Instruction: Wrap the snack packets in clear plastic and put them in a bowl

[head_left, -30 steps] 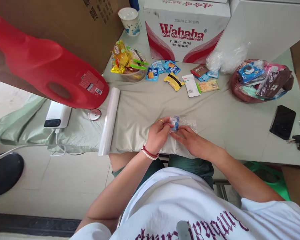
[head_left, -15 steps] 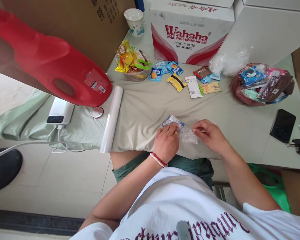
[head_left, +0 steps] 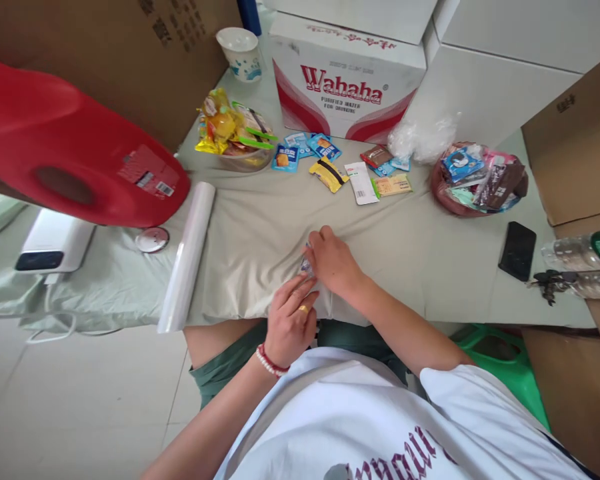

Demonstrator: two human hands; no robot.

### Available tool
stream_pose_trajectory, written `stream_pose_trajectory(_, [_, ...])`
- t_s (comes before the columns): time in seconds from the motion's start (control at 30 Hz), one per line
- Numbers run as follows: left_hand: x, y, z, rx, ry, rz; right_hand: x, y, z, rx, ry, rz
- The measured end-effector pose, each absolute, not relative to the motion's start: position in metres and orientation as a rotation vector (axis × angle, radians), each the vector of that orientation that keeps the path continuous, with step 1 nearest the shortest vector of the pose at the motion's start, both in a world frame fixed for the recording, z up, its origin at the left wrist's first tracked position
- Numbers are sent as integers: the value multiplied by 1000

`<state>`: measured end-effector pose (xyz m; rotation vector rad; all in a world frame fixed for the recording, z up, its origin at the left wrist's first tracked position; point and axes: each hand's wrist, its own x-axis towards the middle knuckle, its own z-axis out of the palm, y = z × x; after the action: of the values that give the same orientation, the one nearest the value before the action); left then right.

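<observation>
A small blue-and-white snack packet in clear plastic wrap [head_left: 307, 266] is at the table's front edge, mostly covered by my hands. My right hand [head_left: 334, 261] curls over its right and far side, fingers closed on it. From the near side, my left hand [head_left: 294, 319] presses its fingertips together against the packet's lower end. A ring and a beaded bracelet are on that hand and wrist. To the left lies a roll of clear film [head_left: 187, 257]. Beyond my hands are loose snack packets, among them a yellow one [head_left: 329, 174] and a white one [head_left: 362, 183].
A plastic bowl of snacks [head_left: 247, 160] and a paper cup [head_left: 241, 57] stand at the back left, near a large red jug [head_left: 95, 160]. A Wahaba-style water carton [head_left: 347, 80] is behind. At right are a filled basket [head_left: 447, 193] and a phone [head_left: 517, 252].
My right hand has moved left and closed over the wrapped packet, beside my left hand. The plastic that was spread out is now gathered and mostly hidden. The camera view has shifted right.
</observation>
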<state>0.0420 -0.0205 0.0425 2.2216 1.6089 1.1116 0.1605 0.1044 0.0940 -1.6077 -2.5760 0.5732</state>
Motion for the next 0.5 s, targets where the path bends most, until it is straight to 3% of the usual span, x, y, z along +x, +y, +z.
stream_pose_trajectory(0.27, [4, -6, 30, 2192, 1894, 1154, 163, 83, 92, -1385, -2803, 285])
stream_pose_trajectory(0.5, [2, 6, 17, 2221, 1854, 1077, 239, 100, 112, -1460, -2479, 500])
